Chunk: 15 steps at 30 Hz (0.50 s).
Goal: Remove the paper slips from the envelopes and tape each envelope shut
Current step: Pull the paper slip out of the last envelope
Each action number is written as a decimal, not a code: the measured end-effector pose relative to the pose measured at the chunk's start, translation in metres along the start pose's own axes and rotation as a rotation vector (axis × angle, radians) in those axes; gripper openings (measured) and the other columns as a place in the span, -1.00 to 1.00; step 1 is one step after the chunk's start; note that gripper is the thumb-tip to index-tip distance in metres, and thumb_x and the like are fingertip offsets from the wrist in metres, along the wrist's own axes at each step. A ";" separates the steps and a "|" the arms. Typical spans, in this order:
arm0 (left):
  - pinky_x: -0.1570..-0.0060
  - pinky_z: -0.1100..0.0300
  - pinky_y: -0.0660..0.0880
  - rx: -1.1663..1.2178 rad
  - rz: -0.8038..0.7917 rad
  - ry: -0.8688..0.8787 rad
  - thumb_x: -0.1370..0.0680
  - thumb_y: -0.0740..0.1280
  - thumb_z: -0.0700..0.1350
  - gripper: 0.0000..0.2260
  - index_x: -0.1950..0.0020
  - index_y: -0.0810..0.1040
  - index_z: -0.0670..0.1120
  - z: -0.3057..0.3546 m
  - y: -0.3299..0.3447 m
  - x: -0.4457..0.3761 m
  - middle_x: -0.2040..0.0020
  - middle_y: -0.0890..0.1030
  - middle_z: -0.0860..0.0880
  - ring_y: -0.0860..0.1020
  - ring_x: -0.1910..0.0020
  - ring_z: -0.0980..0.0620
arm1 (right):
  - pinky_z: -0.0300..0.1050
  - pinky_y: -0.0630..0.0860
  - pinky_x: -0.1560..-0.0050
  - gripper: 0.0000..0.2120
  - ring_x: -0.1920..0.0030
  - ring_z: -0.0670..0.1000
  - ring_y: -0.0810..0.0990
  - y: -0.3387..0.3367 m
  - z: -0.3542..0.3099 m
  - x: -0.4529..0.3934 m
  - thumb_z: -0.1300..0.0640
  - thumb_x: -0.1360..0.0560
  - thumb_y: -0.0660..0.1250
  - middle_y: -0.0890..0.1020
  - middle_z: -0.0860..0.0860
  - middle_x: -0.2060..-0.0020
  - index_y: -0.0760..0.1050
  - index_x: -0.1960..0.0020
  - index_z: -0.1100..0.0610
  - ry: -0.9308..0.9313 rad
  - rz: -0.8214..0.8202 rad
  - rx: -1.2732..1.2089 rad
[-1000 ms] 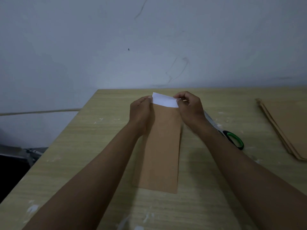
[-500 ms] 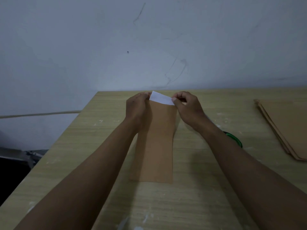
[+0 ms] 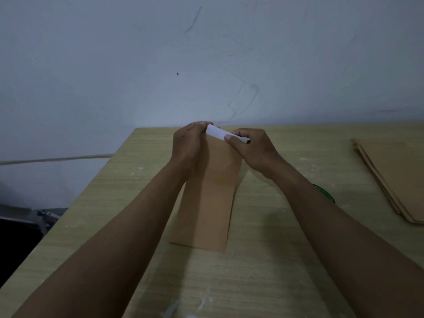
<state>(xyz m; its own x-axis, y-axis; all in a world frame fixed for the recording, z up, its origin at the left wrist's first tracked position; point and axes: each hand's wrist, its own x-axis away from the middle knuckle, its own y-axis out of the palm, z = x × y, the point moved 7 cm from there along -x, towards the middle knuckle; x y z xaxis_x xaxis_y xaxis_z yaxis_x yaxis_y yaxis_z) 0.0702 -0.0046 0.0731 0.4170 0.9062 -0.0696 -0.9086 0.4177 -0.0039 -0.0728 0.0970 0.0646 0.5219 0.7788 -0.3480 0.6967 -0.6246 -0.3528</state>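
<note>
A long brown envelope (image 3: 210,198) lies lengthwise on the wooden table (image 3: 263,260), its far end lifted between my hands. A white strip (image 3: 218,132), either a paper slip or tape, sticks out along that far end. My left hand (image 3: 190,145) grips the envelope's far left corner. My right hand (image 3: 250,148) pinches the right part of the white strip between thumb and fingers. Whether the strip sits inside the envelope I cannot tell.
A stack of brown envelopes (image 3: 394,177) lies at the table's right edge. Green-handled scissors (image 3: 325,195) peek out from behind my right forearm. A grey wall rises right behind the table, and the table's left edge drops to a dark floor.
The envelope has shifted slightly left and its far end has risen. The white strip now looks narrower and tilted, with my right thumb further over it.
</note>
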 end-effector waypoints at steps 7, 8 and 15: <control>0.00 0.20 0.53 -0.004 0.007 0.001 -0.58 0.29 -0.09 -0.79 0.00 0.74 -0.03 0.000 -0.004 0.002 0.06 0.72 0.09 0.63 0.00 0.11 | -0.25 0.40 0.16 -0.81 0.25 -0.23 0.51 -0.001 -0.017 -0.004 0.07 -0.58 0.32 0.61 -0.19 0.24 0.57 0.21 -0.01 -0.066 0.004 0.041; 0.03 0.23 0.51 -0.022 0.002 0.015 -0.59 0.28 -0.08 -0.78 -0.01 0.73 -0.02 0.002 -0.003 0.003 0.07 0.72 0.11 0.62 0.03 0.14 | -0.30 0.39 0.17 -0.83 0.25 -0.25 0.51 -0.002 -0.021 -0.005 0.09 -0.58 0.32 0.61 -0.18 0.21 0.57 0.19 0.01 -0.085 0.034 0.035; 0.10 0.21 0.48 -0.058 -0.021 0.063 -0.63 0.25 -0.07 -0.77 -0.01 0.72 -0.01 0.014 0.003 0.002 0.06 0.70 0.10 0.58 0.06 0.14 | -0.29 0.37 0.17 -0.86 0.12 -0.11 0.55 0.004 -0.027 -0.004 0.08 -0.56 0.34 0.63 -0.07 0.16 0.61 0.13 0.07 -0.118 -0.005 0.130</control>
<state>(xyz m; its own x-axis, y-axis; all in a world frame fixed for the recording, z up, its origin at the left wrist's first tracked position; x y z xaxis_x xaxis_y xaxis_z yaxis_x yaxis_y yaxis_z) 0.0686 -0.0004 0.0867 0.4356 0.8905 -0.1312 -0.9002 0.4309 -0.0633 -0.0583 0.0932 0.0881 0.4516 0.7745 -0.4431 0.6256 -0.6289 -0.4617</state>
